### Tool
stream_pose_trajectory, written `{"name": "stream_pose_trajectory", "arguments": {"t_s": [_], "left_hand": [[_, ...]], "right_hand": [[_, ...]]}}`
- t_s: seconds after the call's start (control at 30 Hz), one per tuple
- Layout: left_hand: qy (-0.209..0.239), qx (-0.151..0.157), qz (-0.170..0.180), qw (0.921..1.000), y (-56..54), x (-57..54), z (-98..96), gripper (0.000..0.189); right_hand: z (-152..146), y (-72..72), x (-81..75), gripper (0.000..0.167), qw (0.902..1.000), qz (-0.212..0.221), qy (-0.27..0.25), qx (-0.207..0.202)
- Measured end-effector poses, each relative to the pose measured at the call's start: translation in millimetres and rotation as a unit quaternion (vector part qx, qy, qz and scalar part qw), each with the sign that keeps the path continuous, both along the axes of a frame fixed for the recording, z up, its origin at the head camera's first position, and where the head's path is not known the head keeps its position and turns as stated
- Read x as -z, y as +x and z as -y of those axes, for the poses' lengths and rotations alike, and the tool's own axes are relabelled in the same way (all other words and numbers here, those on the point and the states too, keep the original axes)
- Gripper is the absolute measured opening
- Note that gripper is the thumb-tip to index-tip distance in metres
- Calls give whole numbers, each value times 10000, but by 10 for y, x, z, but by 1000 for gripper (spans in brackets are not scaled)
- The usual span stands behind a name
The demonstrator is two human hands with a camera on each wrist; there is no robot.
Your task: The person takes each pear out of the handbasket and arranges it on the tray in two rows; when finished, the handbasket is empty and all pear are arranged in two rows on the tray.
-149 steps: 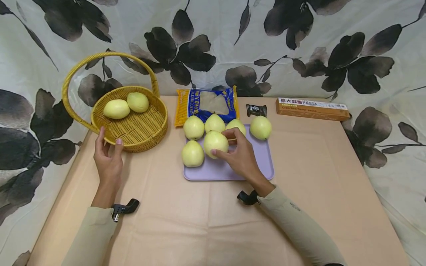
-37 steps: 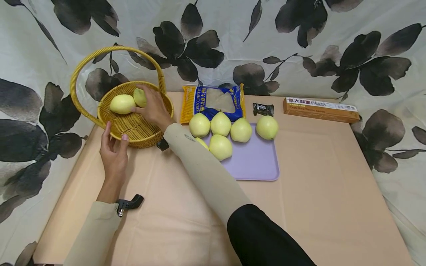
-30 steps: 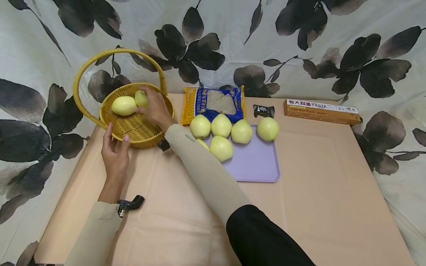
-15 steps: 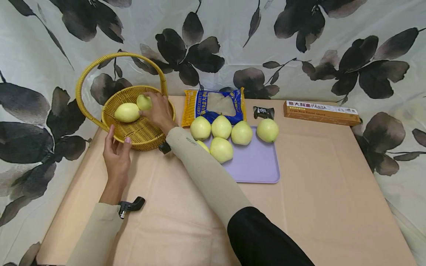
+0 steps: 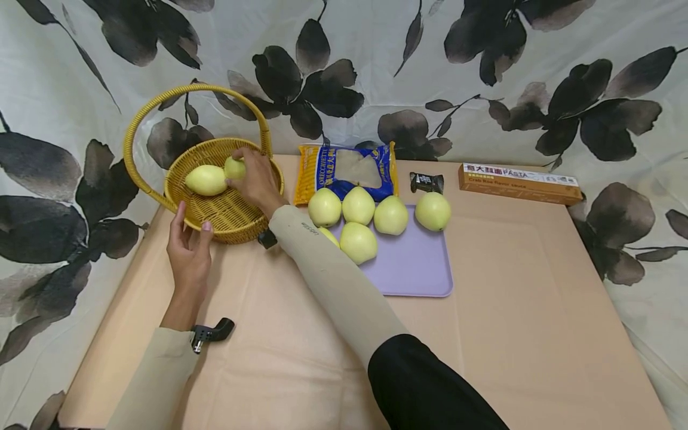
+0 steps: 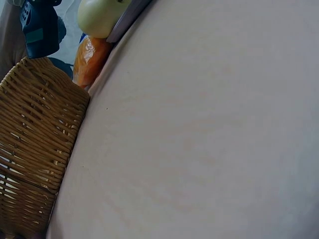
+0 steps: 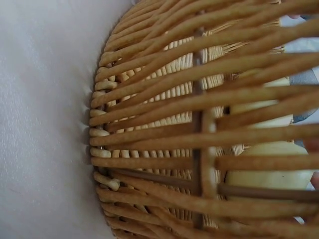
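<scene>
In the head view my right hand (image 5: pixel 258 182) reaches into the yellow wicker basket (image 5: pixel 236 233). Its fingers and thumb grip a pale green pear (image 5: pixel 232 169), partly covered by the hand. Another pear (image 5: pixel 206 180) lies beside it in the basket. My left hand (image 5: pixel 189 260) is at the basket's front left, straight fingers and thumb apart and touching its outside. Through the basket's weave (image 7: pixel 149 139), the right wrist view gives a glimpse of pale fruit (image 7: pixel 269 169). The left wrist view has the basket's side (image 6: pixel 40 144), but not the left fingers clearly.
Several pears (image 5: pixel 358 243) sit on and at the back edge of a lilac tray (image 5: pixel 414 275); the right sleeve partly hides one. Behind are a blue and yellow pasta bag (image 5: pixel 349 170), a small black packet (image 5: pixel 427 182) and an orange pasta box (image 5: pixel 519 183).
Five seconds ago my right hand held a pear over the tray; that pear now rests there. The right hand has moved left into the basket, onto a pear. The left hand stays at the basket.
</scene>
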State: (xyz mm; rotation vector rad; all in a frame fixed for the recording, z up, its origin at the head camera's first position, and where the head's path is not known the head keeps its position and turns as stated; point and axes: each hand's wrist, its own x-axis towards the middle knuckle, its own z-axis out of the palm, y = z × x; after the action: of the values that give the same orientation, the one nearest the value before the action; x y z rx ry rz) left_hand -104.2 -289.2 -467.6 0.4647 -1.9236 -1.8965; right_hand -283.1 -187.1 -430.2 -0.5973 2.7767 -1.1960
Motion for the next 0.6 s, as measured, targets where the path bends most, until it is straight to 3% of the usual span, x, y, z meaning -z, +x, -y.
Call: {"name": "stream_pose_trajectory", "arguments": {"t_s": [0.37,0.6], "left_hand": [[-7,-3,76,10000,-9,13,1,68],[153,23,-31,9999,-21,33,-11,68]], "right_hand": [[9,24,-11,52,9994,0,250,241],[-4,39,3,72,9968,192,777,69]]}}
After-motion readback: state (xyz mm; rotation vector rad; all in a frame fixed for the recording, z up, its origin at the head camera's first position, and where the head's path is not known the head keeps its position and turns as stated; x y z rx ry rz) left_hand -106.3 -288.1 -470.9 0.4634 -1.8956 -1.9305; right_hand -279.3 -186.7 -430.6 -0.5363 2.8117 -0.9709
